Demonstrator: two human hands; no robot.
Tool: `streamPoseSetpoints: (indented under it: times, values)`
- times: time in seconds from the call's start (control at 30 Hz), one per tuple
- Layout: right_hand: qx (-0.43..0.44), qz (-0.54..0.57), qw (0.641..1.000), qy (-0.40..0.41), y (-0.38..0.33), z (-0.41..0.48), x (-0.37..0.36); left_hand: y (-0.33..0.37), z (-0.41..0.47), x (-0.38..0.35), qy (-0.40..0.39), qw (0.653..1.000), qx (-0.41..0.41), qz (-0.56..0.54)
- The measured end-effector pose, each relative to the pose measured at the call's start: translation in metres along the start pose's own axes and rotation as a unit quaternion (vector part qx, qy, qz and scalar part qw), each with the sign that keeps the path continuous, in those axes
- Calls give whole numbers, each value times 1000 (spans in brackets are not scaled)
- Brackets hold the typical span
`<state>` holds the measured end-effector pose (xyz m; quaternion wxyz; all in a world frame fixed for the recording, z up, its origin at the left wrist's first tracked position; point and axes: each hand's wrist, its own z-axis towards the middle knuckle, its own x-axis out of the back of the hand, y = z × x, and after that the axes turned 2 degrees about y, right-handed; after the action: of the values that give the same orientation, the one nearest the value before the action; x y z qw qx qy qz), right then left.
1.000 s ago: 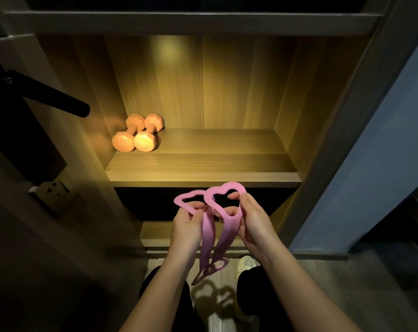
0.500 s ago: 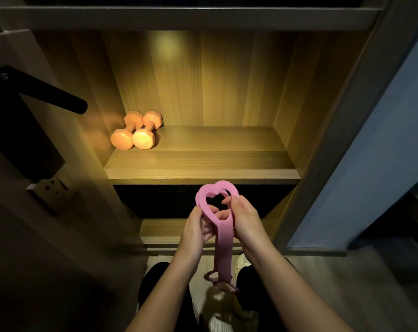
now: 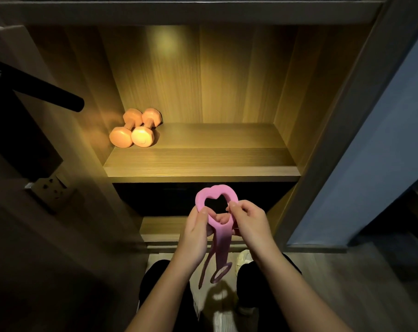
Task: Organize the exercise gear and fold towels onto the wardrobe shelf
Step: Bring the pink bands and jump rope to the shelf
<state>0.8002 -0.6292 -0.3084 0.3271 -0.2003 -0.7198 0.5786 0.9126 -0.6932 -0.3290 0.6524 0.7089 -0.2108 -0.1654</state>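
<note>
A pink stretch band (image 3: 221, 238) with heart-shaped loop handles hangs in front of me, below the lit wardrobe shelf (image 3: 203, 161). My left hand (image 3: 196, 232) grips the left side of the top heart loop. My right hand (image 3: 248, 222) pinches the loop's right side. The two heart handles lie stacked together, and the rest of the band dangles down between my wrists. Two orange dumbbells (image 3: 136, 130) lie side by side at the shelf's back left corner.
A black rod (image 3: 47, 92) juts out from the left at shelf height. A wall socket (image 3: 51, 188) sits low on the left. A blue door panel (image 3: 370, 140) stands on the right. A lower shelf (image 3: 162, 227) and the floor with my shoes (image 3: 244, 258) lie below.
The two heart handles, held apart a second ago, have been brought together into one stack. Both hands now hold the joined loop, and the view has tilted slightly.
</note>
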Motion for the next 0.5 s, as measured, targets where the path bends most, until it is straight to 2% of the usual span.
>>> streamPoseSetpoints:
  times: [0.1,0.17,0.23,0.3,0.4,0.5]
  values:
    - [49,-63,996,32,1,4,6,5,-1,2,-16,1000,-15,-11]
    - [51,-34,998,35,-2,8,11,10,-1,7,-26,999,-24,-37]
    - [-1,59,997,-47,-5,15,19,14,-2,12,-60,996,-29,-53]
    - [-38,134,980,-140,-8,18,24,16,-4,16,-93,994,-37,-43]
    - [2,154,976,-157,-11,17,27,19,-5,19,-101,993,-62,-29]
    - [57,131,977,-156,-12,15,27,25,-1,23,-55,993,-107,-6]
